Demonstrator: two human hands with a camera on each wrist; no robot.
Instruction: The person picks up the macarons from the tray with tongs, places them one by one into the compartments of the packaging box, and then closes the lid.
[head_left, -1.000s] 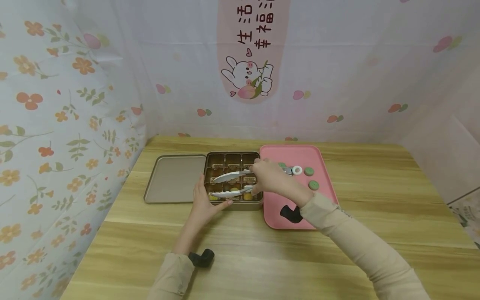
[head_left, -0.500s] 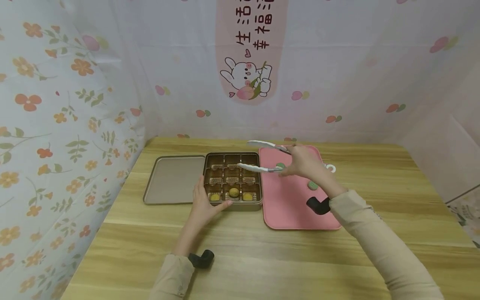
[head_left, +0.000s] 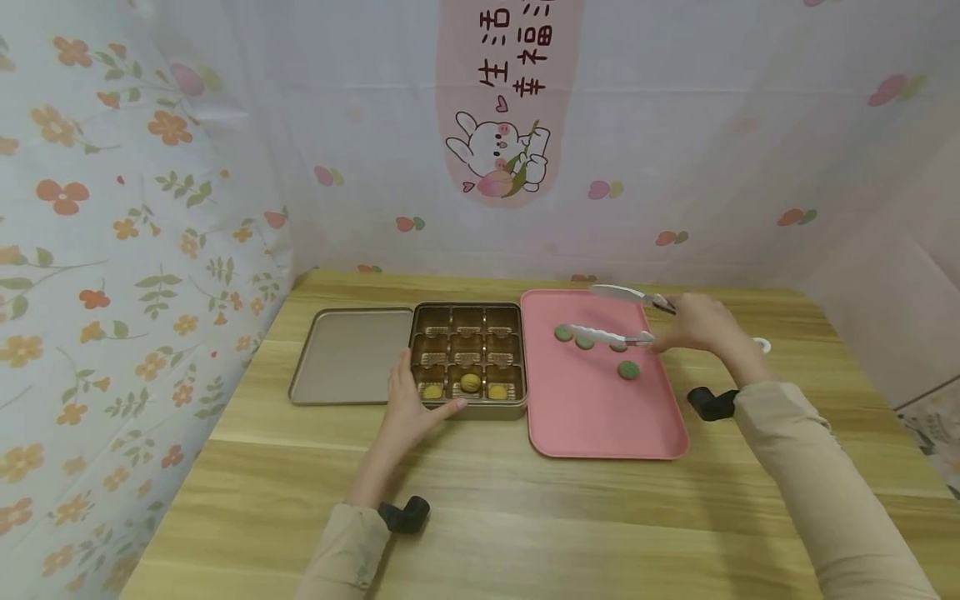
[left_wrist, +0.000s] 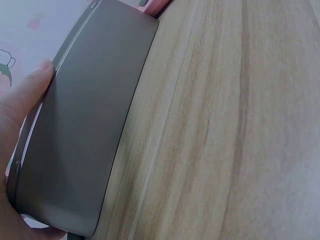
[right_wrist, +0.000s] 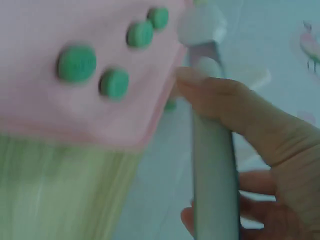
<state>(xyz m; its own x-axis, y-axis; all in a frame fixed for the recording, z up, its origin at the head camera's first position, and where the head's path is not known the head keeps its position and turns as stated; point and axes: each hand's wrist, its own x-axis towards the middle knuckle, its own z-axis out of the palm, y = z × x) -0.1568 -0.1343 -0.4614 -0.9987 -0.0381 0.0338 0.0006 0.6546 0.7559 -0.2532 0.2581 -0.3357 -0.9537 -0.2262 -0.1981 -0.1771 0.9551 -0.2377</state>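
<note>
My left hand rests at the front left corner of a brown metal box, fingers along its side and thumb on the front rim. In the left wrist view, the thumb touches the rim. The box has a gridded insert; three yellow cookies lie in its front row. My right hand grips a pair of tongs above the right edge of a pink tray. The tongs' arms are spread apart, with nothing seen held between them. Several green cookies lie on the tray.
A flat lid lies left of the box on the wooden table. The pink tray stands against the box's right side. Patterned cloth hangs behind and to the left. The right wrist view is blurred.
My right hand has carried the tongs rightward from over the box to above the tray's right side. The yellow cookies in the front row now show fully. My left hand stays put.
</note>
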